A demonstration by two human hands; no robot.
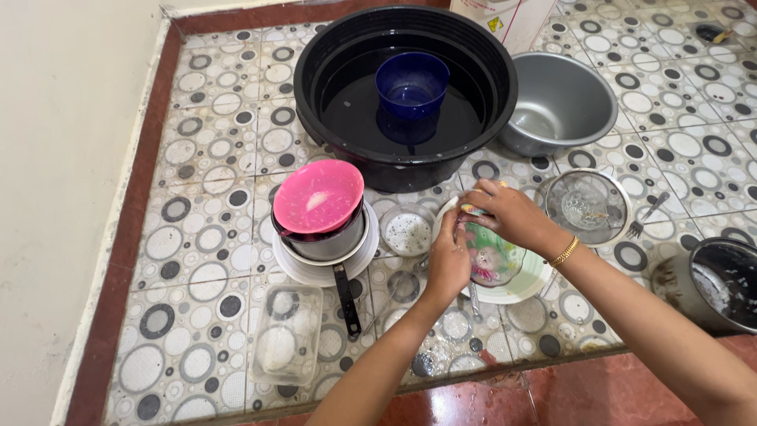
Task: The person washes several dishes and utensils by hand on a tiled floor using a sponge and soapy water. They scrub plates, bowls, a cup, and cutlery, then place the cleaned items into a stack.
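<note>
Head view is showing the left hand gripping a patterned bowl over a white plate at five o'clock from the black tub; right hand fingers are pinching a sponge. Soapy, the bowl is risking slipping onto the plate.

pot: cut by right edge | carton: top cropped

A home dishwashing corner: a patterned tiled floor holds a black water tub, stacked pans and dirty plates.
</note>
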